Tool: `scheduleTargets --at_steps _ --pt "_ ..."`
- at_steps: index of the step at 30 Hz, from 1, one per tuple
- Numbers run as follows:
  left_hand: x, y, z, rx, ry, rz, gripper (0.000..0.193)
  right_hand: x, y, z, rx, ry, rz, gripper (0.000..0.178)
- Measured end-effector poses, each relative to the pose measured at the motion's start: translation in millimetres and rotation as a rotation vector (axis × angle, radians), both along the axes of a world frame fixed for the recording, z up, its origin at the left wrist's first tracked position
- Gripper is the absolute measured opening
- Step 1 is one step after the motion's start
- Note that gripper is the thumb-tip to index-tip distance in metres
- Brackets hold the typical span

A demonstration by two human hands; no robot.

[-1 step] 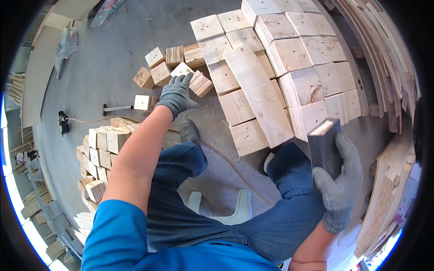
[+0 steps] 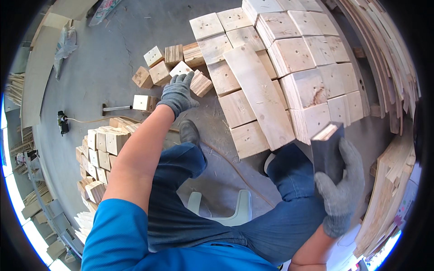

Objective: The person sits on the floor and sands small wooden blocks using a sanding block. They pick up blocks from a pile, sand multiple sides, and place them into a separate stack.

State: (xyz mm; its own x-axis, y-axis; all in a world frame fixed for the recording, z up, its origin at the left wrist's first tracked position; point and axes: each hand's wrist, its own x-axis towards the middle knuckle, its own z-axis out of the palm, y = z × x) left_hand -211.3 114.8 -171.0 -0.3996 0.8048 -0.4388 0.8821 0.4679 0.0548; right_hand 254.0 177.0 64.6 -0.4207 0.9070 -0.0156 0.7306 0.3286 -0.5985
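Observation:
My left hand [image 2: 179,93], in a grey knit glove, reaches over a loose group of wooden blocks. Its fingers are stretched forward, their tips at a pale wooden block [image 2: 181,68]; whether they touch it I cannot tell. Beside them sits a layered plywood block [image 2: 200,84]. At the right, my gloved right hand [image 2: 341,185] grips a dark-faced block [image 2: 327,155] with a pale wood end, held upright between thumb and fingers near my knee. A long flat board [image 2: 258,97] lies across the big stack of wooden blocks [image 2: 242,108] in front of me.
More blocks are piled at the left [image 2: 102,153]. A hammer [image 2: 116,108] lies near a single block [image 2: 144,103]. A power tool [image 2: 63,123] trails a hose [image 2: 235,169] across the floor. Long planks [image 2: 382,58] line the right; a pale stool [image 2: 233,219] shows between my legs.
My right hand and the dark-faced block have shifted slightly down and right. The left hand keeps nearly the same place over the loose blocks.

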Motion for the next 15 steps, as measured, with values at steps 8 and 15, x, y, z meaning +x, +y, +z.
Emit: scheduleTargets --at_steps 8,15 --pt "-13.7 47.0 -74.7 -0.065 0.071 -0.035 0.117 1.1 4.0 -11.1 -0.059 -0.064 -0.051 0.096" --pt "-17.9 54.8 -117.7 -0.014 0.189 -0.147 0.114 15.5 12.6 -25.5 -0.1 -0.078 0.027 0.092"
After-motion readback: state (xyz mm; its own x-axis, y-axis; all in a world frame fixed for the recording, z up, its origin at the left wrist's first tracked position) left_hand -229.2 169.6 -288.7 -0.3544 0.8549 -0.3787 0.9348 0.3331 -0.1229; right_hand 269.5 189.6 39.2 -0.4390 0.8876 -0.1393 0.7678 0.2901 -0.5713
